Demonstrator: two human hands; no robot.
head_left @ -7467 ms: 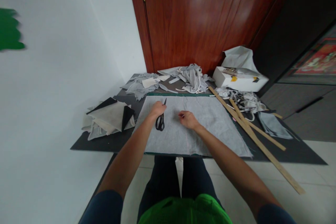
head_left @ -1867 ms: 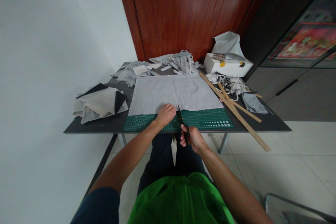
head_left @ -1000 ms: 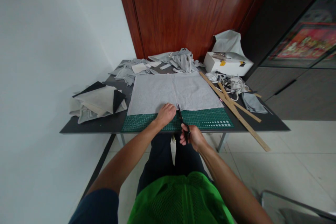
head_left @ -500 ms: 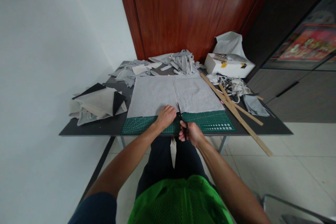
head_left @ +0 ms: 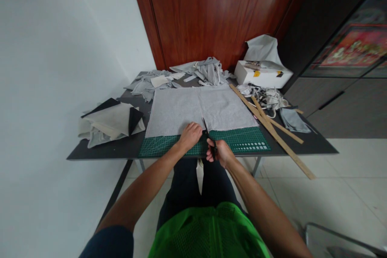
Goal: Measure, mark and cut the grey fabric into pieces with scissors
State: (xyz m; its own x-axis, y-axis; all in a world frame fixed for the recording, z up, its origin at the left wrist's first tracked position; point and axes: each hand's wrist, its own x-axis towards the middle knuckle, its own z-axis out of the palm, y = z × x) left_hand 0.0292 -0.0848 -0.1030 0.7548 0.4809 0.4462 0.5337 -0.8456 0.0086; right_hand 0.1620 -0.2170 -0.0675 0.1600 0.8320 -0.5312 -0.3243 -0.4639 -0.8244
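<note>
A light grey cloth [head_left: 175,109] lies flat over a green cutting mat [head_left: 160,146], with a line running down its middle. My right hand [head_left: 219,151] is closed round the handles of black scissors [head_left: 207,132], whose blades point away from me at the cloth's near edge, by that line. Just left of the scissors, my left hand [head_left: 191,134] rests on the cloth's near edge with its fingers bent together; the fingertips are too small to make out.
Wooden strips [head_left: 281,143] cross at the right, one past the table's front edge. Folded cloths [head_left: 110,121] lie left. Scraps [head_left: 208,70] and a white box [head_left: 260,75] stand along the back. A metal-framed object [head_left: 338,234] is at lower right.
The view has shifted slightly. Both hands, the scissors and the cloth keep nearly the same places relative to each other.
</note>
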